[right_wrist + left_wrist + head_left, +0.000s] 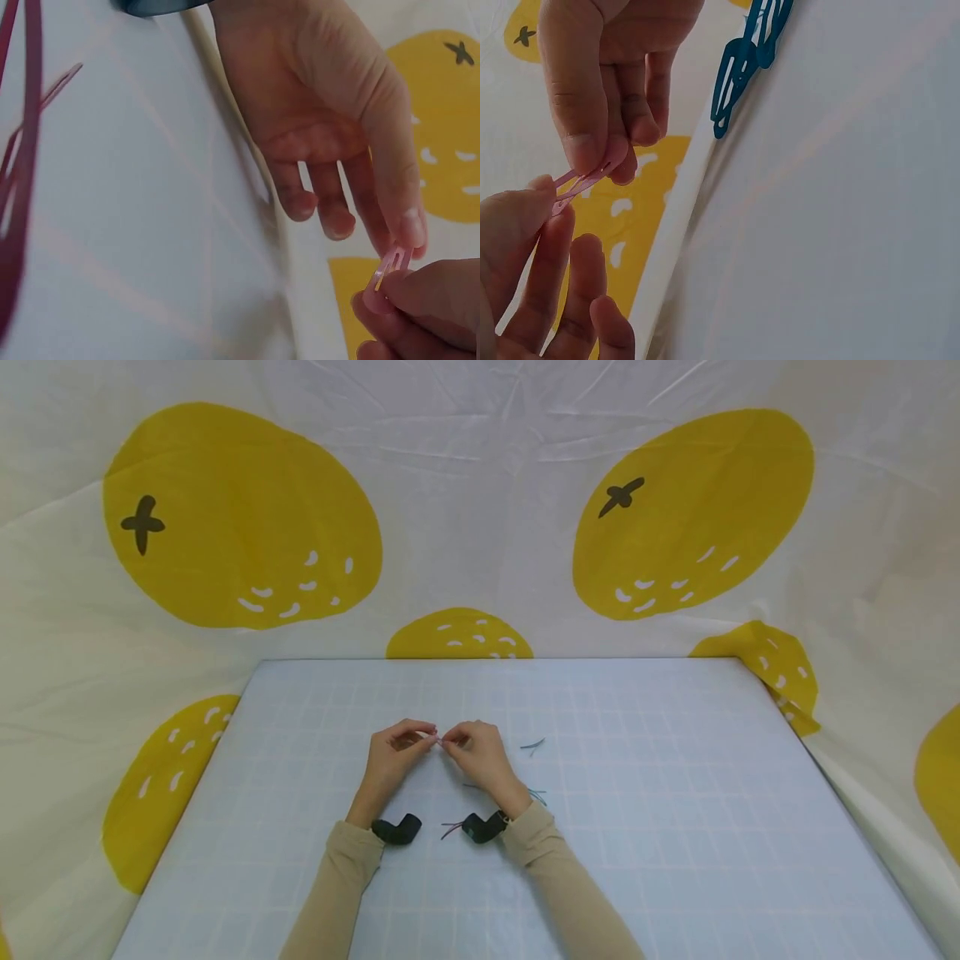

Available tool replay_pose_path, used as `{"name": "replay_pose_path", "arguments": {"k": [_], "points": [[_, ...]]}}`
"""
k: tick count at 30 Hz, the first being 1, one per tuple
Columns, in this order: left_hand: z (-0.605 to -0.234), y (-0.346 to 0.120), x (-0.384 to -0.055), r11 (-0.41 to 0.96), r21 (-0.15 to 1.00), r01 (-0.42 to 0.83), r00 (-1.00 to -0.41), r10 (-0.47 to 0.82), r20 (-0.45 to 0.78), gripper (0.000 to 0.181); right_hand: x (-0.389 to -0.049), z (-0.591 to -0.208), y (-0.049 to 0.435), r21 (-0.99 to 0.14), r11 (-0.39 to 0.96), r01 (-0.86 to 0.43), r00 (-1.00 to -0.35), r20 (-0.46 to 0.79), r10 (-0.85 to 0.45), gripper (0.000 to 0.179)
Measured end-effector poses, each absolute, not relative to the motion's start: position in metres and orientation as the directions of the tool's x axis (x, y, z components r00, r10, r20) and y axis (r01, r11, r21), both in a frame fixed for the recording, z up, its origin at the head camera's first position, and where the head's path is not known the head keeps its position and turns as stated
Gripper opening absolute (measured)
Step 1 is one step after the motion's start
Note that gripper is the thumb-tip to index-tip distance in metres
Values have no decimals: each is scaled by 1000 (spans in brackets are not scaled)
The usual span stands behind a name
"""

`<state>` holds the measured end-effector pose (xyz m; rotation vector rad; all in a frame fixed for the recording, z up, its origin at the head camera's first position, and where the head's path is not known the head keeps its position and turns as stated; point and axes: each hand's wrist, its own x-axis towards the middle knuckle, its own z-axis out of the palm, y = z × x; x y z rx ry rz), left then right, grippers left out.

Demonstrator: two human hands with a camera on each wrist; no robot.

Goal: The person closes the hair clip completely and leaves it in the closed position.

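Between the two hands is a small pink snap hair clip [440,741]. In the left wrist view, the thumb and forefinger of my left hand [392,758] pinch one end of the pink clip [592,180]. My right hand [483,758] pinches its other end, thumb on top, seen as the upper hand [622,67] there. From the right wrist side, the left hand [322,97] reaches down to the clip [388,279] and the right hand [435,307] comes in at lower right. Fingertips cover parts of the clip.
Teal hair clips [733,86] lie on the table [660,827] beside the right wrist. Dark red clips [452,830] rest nearer the front, close to the right wrist camera [483,827]. Farther back on the right are thin dark clips [533,744]. A patterned curtain [480,527] stands behind the table.
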<state>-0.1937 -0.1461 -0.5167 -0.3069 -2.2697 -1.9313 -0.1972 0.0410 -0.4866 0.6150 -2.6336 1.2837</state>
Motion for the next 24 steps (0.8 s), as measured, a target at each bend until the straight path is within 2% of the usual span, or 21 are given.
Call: {"name": "replay_pose_path", "arguments": {"k": [9, 13, 24], "points": [[-503, -142, -187, 171, 944, 284, -953, 157, 258, 18, -198, -486, 47, -718, 539, -441, -896, 317, -312, 4], [-489, -140, -181, 169, 953, 252, -960, 168, 224, 15, -198, -487, 48, -744, 506, -437, -897, 314, -313, 5], [-486, -142, -182, 118, 976, 185, -971, 176, 163, 15, -199, -490, 50, -824, 406, -396, -903, 269, -336, 10]]}}
